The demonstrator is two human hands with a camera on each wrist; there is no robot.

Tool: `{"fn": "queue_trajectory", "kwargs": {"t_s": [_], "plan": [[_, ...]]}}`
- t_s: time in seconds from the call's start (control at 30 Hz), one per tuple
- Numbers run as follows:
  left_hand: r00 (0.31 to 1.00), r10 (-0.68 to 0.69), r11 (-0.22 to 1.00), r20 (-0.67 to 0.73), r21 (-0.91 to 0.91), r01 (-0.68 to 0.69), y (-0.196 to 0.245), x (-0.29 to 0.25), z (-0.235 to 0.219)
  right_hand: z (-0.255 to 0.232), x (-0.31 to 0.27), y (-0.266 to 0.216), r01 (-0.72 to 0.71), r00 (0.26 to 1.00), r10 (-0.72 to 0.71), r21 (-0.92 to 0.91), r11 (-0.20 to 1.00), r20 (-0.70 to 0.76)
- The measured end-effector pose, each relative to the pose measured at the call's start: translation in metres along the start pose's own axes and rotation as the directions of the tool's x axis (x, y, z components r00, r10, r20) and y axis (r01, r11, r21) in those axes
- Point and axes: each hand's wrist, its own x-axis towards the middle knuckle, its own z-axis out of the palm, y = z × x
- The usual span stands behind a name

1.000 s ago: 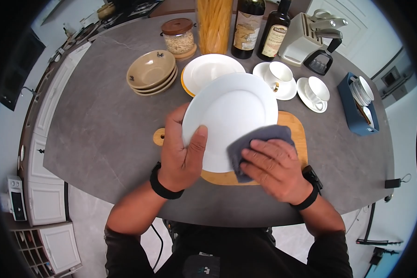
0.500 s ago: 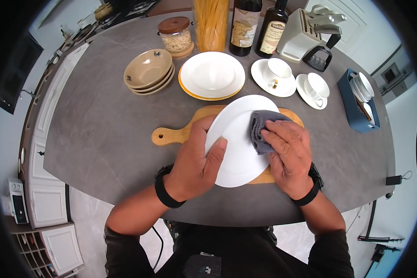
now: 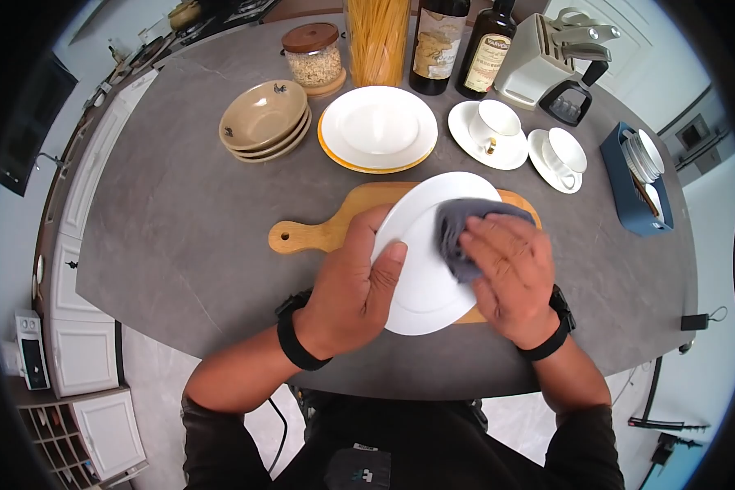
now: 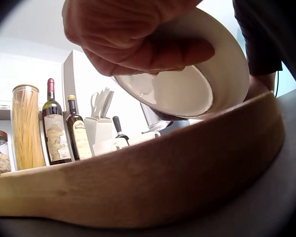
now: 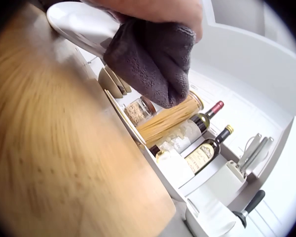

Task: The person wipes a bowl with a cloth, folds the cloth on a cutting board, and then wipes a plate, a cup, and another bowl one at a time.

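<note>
My left hand [image 3: 353,282] grips a white plate [image 3: 426,299] by its left edge, thumb on the upper face and fingers beneath. The plate is tilted and held above a wooden cutting board [image 3: 318,235]. In the left wrist view, the fingers spread under the plate's underside [image 4: 182,91]. My right hand [image 3: 514,278] holds a folded dark grey cloth [image 3: 457,233] and presses it on the right part of the plate's face. Seen from the right wrist, the cloth [image 5: 153,64] hangs bunched below the fingers, beside the plate's rim [image 5: 81,22].
Behind the board stand stacked beige bowls [image 3: 263,122], white plates [image 3: 378,126] and two cups on saucers [image 3: 495,122]. Farther back are an oat jar [image 3: 312,61], a spaghetti jar [image 3: 377,41], two bottles [image 3: 439,49] and a knife block [image 3: 535,61]. A blue bin [image 3: 635,192] stands at the right.
The held plate has come down and toward me and tilted more, uncovering the plate stack behind. The cloth has shifted up the plate from its lower right, then slightly down again.
</note>
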Motion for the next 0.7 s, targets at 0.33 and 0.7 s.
{"fn": "queue_trajectory", "kwargs": {"t_s": [0.33,0.7], "plan": [[0.996,0.08,0.996,0.048,0.021,-0.081,0.007,-0.006,0.005,-0.01,0.013,-0.028,0.058,0.998,-0.06,0.052,0.997,0.024],[0.996,0.075,0.997,0.038,0.003,-0.075,0.005,-0.008,0.005,-0.013,0.006,-0.011,-0.057,0.998,0.059,-0.141,0.988,0.014]]}}
